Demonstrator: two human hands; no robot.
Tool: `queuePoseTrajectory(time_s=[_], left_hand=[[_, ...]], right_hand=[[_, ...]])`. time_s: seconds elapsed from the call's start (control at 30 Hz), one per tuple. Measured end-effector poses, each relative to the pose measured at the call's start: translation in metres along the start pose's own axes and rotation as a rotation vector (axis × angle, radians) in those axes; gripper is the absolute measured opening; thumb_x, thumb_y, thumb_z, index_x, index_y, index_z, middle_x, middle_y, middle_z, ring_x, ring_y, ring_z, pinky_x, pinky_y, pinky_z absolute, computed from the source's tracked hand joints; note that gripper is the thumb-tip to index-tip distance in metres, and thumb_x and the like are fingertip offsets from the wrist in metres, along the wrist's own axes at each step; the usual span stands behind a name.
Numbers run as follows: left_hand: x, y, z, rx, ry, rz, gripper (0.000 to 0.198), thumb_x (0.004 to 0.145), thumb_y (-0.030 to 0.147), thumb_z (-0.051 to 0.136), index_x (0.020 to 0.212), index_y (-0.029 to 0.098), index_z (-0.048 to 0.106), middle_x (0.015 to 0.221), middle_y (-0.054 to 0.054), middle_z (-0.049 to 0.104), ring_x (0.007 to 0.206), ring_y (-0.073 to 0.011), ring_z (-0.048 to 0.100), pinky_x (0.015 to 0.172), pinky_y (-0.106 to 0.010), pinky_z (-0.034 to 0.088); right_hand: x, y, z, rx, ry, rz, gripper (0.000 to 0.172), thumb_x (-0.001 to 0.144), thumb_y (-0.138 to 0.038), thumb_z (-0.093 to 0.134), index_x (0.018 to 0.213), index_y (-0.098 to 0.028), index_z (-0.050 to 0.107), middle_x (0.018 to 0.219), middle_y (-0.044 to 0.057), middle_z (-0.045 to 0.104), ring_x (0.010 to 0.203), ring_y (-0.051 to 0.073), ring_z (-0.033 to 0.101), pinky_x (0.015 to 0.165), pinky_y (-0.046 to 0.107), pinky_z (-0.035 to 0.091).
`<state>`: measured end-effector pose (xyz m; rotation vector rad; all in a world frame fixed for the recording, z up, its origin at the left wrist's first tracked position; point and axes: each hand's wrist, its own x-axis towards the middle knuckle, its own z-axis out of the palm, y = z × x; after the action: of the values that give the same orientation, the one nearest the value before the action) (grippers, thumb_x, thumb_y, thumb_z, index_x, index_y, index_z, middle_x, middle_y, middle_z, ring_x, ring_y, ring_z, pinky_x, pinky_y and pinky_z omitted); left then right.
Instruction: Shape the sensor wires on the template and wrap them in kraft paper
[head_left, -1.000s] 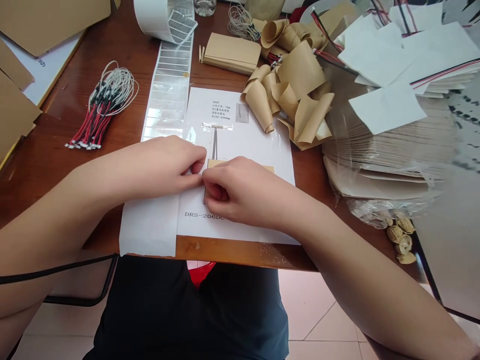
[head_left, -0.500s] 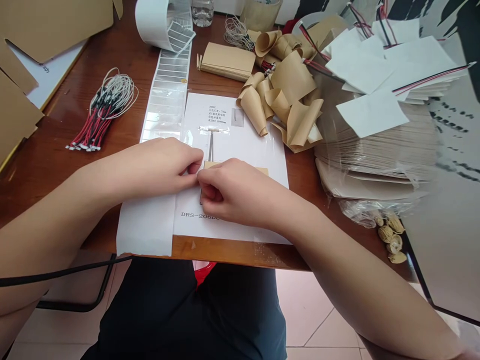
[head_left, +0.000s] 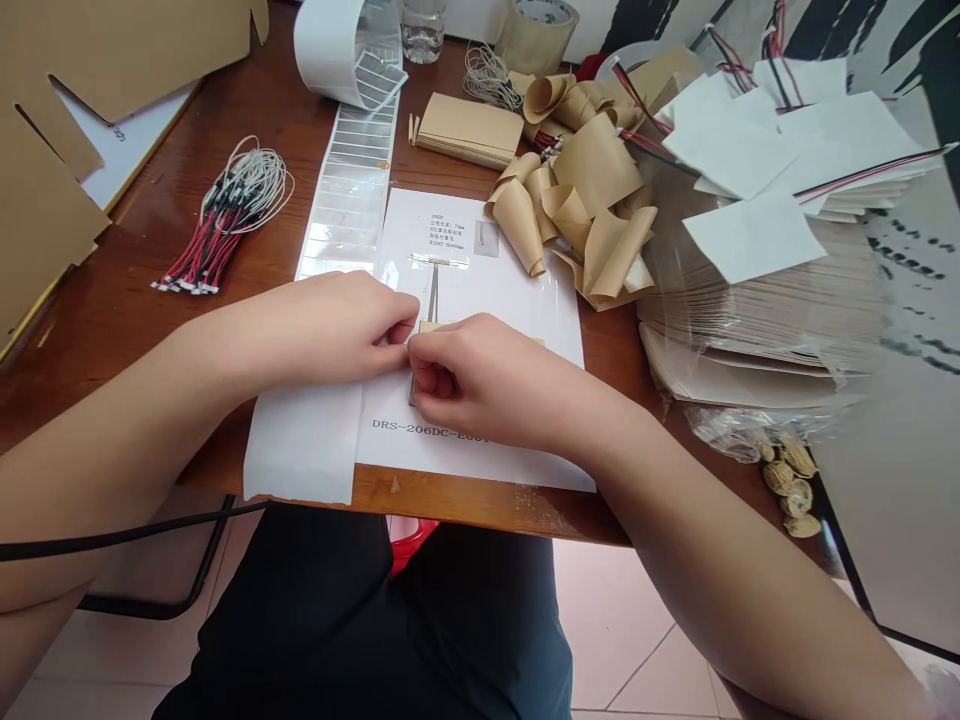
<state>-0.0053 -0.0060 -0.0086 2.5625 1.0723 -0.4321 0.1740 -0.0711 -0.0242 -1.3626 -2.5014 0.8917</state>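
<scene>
My left hand (head_left: pixel 341 325) and my right hand (head_left: pixel 480 375) meet over a small tan card (head_left: pixel 429 328) that lies on a printed white sheet (head_left: pixel 517 290) at the table's near edge. The fingertips of both hands are pinched together at the card's left corner. Most of the card is hidden under my right hand. A thin dark wire (head_left: pixel 433 290) runs up from the card, held to the sheet by clear tape.
A strip of label backing (head_left: pixel 346 195) unrolls from a white roll (head_left: pixel 337 45). A bundle of red and white wires (head_left: pixel 225 215) lies at left. Curled brown paper peels (head_left: pixel 577 200) and a stack of cards with white sheets (head_left: pixel 765 270) fill the right. Nut shells (head_left: pixel 787 480) lie near the edge.
Both hands stay pinched at the card's corner. The view has shifted slightly; nothing on the table has moved.
</scene>
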Motion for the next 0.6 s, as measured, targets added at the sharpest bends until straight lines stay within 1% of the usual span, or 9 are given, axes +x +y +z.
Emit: queuePoseTrajectory(time_s=[0.13,0.27,0.43,0.6], left_hand=[[0.0005,-0.0003,0.0012,-0.003,0.003,-0.002,0.021,0.086,0.041,0.049,0.077,0.023,0.057,0.079,-0.004,0.069,0.066,-0.0192,0.057,0.057,-0.031,0.030],[0.0006,-0.0009,0.0020,-0.002,0.001,-0.006,0.021,0.086,0.040,0.049,0.078,0.023,0.059,0.080,-0.005,0.070,0.066,-0.0197,0.057,0.058,-0.032,0.031],[0.0001,-0.0008,0.0025,0.007,0.006,-0.003,0.024,0.088,0.042,0.047,0.080,0.023,0.061,0.084,-0.005,0.071,0.068,-0.0203,0.058,0.058,-0.032,0.033],[-0.0002,-0.0010,0.0022,0.017,0.016,0.014,0.024,0.088,0.040,0.048,0.081,0.022,0.062,0.084,-0.006,0.071,0.067,-0.0195,0.058,0.058,-0.032,0.033]], right_hand=[[-0.0004,-0.0016,0.0016,-0.028,0.008,0.001,0.020,0.079,-0.010,0.059,0.069,-0.022,0.046,0.067,-0.002,0.055,0.063,0.013,0.044,0.059,0.029,0.029],[0.0004,-0.0020,0.0037,-0.050,0.007,-0.031,0.022,0.079,-0.009,0.058,0.070,-0.022,0.043,0.068,-0.002,0.053,0.063,0.013,0.042,0.060,0.030,0.028],[0.0012,-0.0035,0.0060,-0.046,0.035,-0.005,0.023,0.077,-0.009,0.059,0.070,-0.022,0.041,0.069,-0.002,0.053,0.064,0.013,0.042,0.060,0.030,0.027],[0.0012,-0.0039,0.0056,-0.037,0.035,-0.009,0.025,0.075,-0.009,0.058,0.070,-0.023,0.038,0.068,-0.002,0.051,0.064,0.013,0.042,0.060,0.029,0.028]])
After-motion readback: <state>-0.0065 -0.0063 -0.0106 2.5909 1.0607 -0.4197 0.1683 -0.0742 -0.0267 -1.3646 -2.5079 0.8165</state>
